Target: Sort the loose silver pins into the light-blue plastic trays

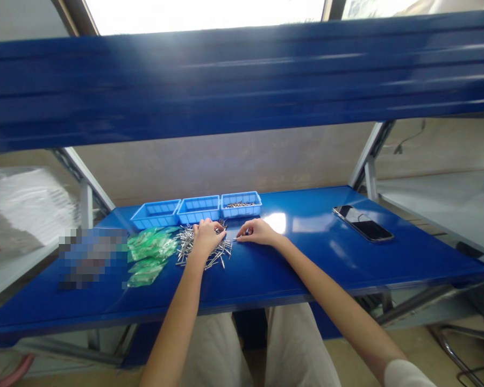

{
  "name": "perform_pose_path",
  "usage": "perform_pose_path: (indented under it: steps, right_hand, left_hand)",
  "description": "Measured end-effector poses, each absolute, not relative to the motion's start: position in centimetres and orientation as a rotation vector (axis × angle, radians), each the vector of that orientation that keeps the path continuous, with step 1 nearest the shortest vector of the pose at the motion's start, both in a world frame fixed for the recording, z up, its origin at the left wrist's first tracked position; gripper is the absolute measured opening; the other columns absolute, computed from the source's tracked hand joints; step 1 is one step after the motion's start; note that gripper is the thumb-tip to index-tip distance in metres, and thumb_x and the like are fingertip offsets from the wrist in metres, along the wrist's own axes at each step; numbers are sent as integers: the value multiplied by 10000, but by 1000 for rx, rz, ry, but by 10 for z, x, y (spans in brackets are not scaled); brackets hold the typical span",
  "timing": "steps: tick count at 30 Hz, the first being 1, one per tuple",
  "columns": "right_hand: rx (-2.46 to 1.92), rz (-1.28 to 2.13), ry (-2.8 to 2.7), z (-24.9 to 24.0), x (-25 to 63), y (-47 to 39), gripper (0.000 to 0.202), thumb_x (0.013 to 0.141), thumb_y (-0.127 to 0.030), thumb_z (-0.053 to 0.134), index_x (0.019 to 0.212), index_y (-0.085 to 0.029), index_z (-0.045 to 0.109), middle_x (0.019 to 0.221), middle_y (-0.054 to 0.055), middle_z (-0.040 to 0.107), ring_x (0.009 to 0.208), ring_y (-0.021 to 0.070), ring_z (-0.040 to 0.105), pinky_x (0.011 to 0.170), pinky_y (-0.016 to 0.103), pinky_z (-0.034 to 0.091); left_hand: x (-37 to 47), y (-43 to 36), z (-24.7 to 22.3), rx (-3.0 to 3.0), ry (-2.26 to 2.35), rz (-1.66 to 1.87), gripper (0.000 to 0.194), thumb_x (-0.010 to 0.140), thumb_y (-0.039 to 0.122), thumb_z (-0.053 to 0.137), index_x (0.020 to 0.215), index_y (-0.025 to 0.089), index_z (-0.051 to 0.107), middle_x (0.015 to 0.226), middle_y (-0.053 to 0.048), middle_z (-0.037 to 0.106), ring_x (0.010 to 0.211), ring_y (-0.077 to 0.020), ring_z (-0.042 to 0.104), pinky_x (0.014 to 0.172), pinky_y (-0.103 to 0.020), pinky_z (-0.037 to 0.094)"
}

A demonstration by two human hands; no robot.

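A heap of thin silvery metal pins, resembling blind rivets, lies on the blue table near its middle. Over this heap rests my left hand, thumb and forefinger curled close together; whatever is between them cannot be made out. Just right of the heap, my right hand pinches one small metal pin between thumb and fingertips, low over the tabletop. Behind the hands stand three light-blue plastic bins in a row. Small metal pieces lie in the right bin; the middle bin and left bin show bare walls.
Green-tinted plastic bags lie left of the heap, beside a blurred-out patch. A phone lies on the right of the blue table. A blue shelf spans above the back, on slanted metal supports.
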State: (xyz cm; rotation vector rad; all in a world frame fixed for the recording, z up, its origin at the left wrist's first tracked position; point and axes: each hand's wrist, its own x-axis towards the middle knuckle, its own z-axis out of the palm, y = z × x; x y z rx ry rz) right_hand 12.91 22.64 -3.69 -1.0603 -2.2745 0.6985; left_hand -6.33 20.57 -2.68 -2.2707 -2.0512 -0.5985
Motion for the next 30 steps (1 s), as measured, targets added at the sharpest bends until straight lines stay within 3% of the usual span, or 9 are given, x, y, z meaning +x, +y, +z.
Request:
perform_pose_path:
  steps: [10,18,22,30]
  right_hand:
    - [-920,812,-2147,-38,115,219,248,769,-316,560,939,-173,669,798,42,672,691,128,590,627,231,443]
    - [-1121,437,-2141,-47,116,223,252,776,-282,556,1014,-247,629,962,31,588,680,98,549,620,230,419]
    - [-1126,389,-2176,-49,114,222,181,768,-332,565,899,-273,675,954,13,593,776,127,557,628,234,407]
    - [-1109,511,-2070,-49,112,223,118,715,-310,615,763,-233,691,842,11,615,663,104,545,604,227,415]
  left_hand:
    - [-61,205,-28,-2266,-2016,-657,204,726,332,507,697,225,678,874,-69,604,921,-254,493,832,-398,338]
    - [-60,203,-25,-2355,-1985,-701,165,678,366,570,676,246,683,869,-46,593,912,-240,483,832,-402,318]
    - [-60,204,-25,-2332,-2006,-754,182,691,385,567,670,243,678,880,-46,593,920,-239,485,837,-400,315]
    - [-62,209,-24,-2187,-2107,-908,250,774,370,485,746,217,680,894,-63,622,923,-254,502,798,-392,337]
